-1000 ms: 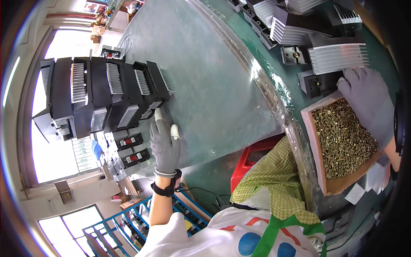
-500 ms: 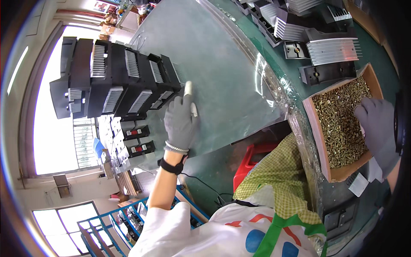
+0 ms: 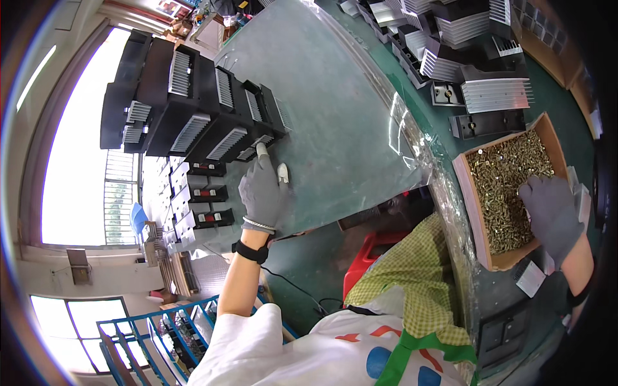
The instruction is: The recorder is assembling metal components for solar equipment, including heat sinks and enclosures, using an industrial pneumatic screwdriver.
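Observation:
My left hand (image 3: 262, 196) wears a grey glove with pale fingertip covers. Its index finger and thumb are apart, and the index fingertip is at the near edge of a stack of black housings with silver heat-sink fins (image 3: 188, 133). Nothing shows in this hand. At the right, my right hand (image 3: 555, 215), also in a grey glove, dips into an open cardboard box (image 3: 473, 209) of small brass-coloured screws (image 3: 505, 186). Its fingers are bent down against the screws, and their tips are hidden, so what they hold cannot be made out.
More finned black housings (image 3: 496, 93) are heaped on the green bench at the far right. A clear plastic sheet edge (image 3: 444, 183) runs along the table. Below it stands a red stool (image 3: 364, 257). Housings with red parts (image 3: 209, 193) stand beyond the left hand.
My left index finger has moved from the end of the housing stack to its near edge. The right hand has shifted slightly left over the screws. The whole view has turned a little.

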Demonstrator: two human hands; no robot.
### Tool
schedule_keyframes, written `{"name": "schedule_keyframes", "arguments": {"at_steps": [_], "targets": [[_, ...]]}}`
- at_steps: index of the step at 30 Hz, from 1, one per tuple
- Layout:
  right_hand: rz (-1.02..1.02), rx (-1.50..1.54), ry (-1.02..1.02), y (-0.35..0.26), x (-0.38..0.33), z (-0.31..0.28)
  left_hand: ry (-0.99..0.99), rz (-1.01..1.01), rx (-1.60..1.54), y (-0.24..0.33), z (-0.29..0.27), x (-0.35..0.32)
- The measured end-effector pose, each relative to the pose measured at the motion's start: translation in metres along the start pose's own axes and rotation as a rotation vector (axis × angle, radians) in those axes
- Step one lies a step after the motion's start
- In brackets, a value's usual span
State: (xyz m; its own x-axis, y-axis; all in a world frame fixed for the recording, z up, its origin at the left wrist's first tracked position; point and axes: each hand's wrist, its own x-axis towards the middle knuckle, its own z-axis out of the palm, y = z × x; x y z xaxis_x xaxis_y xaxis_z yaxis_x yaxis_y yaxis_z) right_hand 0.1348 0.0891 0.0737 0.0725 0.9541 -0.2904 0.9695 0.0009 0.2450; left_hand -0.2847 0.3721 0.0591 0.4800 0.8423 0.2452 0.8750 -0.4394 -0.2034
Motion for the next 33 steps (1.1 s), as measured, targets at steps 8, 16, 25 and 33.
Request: {"name": "schedule_keyframes", "arguments": {"at_steps": [8,16,25,33], "targets": [[-0.007,0.072,0.024,-0.001,-0.002,-0.025,-0.049,0.165,0.010,0.019,0.004,0.011],[-0.020,0.099,0.086,-0.003,-0.002,-0.052,0.129,0.199,-0.136,0.020,-0.004,0.011],[-0.102,0.124,0.167,-0.010,0.005,-0.069,0.197,-0.031,-0.110,-0.006,-0.025,-0.007],[-0.100,0.114,0.264,-0.019,-0.002,-0.084,0.092,0.075,-0.012,0.017,-0.039,0.026]]}}
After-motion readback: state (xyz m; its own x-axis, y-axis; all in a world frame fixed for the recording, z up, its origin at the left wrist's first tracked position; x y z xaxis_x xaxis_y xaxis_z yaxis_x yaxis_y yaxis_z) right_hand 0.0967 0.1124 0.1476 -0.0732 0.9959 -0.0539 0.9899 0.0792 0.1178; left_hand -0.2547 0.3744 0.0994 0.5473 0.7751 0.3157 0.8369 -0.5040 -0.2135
